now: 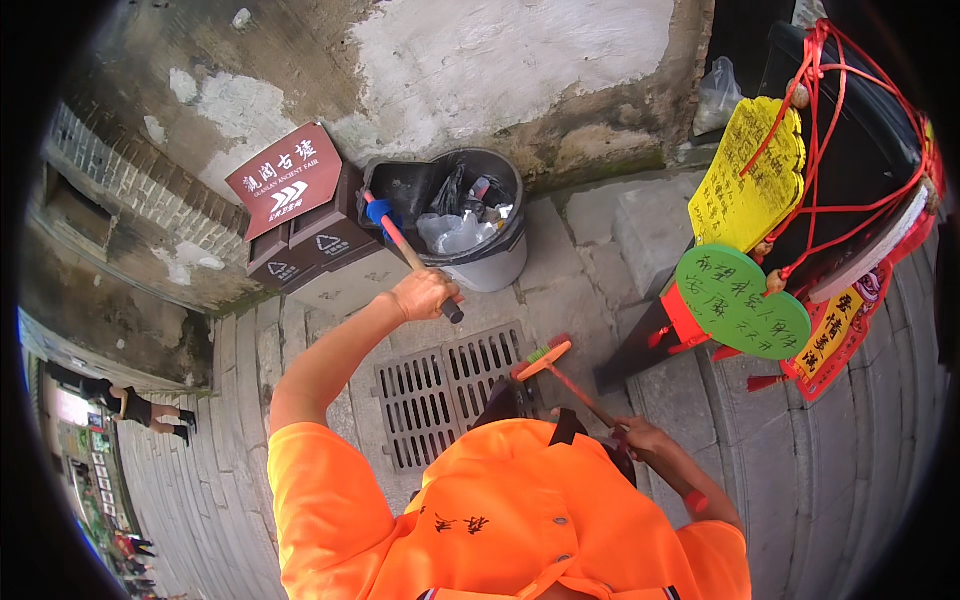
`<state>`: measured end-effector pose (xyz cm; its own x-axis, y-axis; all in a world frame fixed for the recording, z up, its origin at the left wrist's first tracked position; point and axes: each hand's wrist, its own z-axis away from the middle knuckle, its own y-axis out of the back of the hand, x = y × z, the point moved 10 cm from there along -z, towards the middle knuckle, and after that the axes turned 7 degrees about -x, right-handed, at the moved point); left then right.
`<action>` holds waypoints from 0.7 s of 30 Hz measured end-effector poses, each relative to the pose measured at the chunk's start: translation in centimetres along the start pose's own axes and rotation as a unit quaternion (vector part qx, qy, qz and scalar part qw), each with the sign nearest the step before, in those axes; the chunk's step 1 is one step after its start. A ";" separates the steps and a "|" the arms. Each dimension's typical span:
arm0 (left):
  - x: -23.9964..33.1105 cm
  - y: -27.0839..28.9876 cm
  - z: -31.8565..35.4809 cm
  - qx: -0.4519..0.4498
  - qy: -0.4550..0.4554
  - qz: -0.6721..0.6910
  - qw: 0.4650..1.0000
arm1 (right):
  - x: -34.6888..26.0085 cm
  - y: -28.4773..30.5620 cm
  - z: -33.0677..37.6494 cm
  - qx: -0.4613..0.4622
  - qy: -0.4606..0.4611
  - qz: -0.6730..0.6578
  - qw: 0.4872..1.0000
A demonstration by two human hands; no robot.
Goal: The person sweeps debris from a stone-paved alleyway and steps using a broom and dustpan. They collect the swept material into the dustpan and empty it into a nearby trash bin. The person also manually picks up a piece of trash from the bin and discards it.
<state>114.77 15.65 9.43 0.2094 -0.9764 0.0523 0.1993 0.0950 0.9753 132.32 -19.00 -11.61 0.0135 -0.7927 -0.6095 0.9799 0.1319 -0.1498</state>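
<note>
Beside the stained plaster wall, the person's left hand (424, 293) is wrapping its fingers tight round a long handle (410, 255) with a blue fitting, tipping it toward the round grey bin (500, 262), which is already brimming with plastic bottles and bags. The right hand (640, 437) is closing round the thin stick of a small broom (548, 356) whose orange head is hovering above the metal drain grate (450, 390). To my eye, the bin is sitting so full that loose, slippery plastic could be spilling over the rim if anything knocks it, and light scraps might be dropping through the grate's slots. The paving is looking rough and uneven, so the broom could be snagging on its joints
</note>
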 end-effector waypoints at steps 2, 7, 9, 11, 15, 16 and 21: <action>-0.3 -1.9 -0.3 -0.029 -0.020 -0.017 0.999 | 0.5 0.3 0.1 0.011 -0.011 -0.028 0.999; 0.1 -4.6 -0.5 -0.074 -0.061 -0.057 0.994 | -0.1 0.3 0.2 0.002 -0.016 -0.066 0.998; 0.1 -4.2 -0.3 -0.064 -0.057 -0.065 0.994 | -0.5 0.1 0.3 -0.007 -0.029 -0.060 0.998; 0.3 -4.0 0.2 -0.057 -0.057 -0.080 0.994 | -0.4 0.0 -0.1 -0.021 -0.013 -0.061 0.998; 0.4 -2.7 2.0 -0.004 -0.040 -0.080 0.996 | -0.8 -0.2 -0.6 -0.043 -0.023 -0.049 0.998; 0.4 -2.1 2.7 0.023 -0.027 -0.070 0.997 | -1.1 -0.3 -0.5 -0.046 -0.030 -0.056 0.997; 0.3 6.7 7.8 0.264 0.066 0.042 0.961 | -2.9 -1.3 0.1 -0.072 -0.060 -0.063 0.994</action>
<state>108.69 14.51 17.62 0.3297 -0.9334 0.1417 -0.3309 0.0264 0.9433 131.05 -16.95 -9.63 -0.0761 -0.8721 -0.4833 0.9369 0.1033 -0.3339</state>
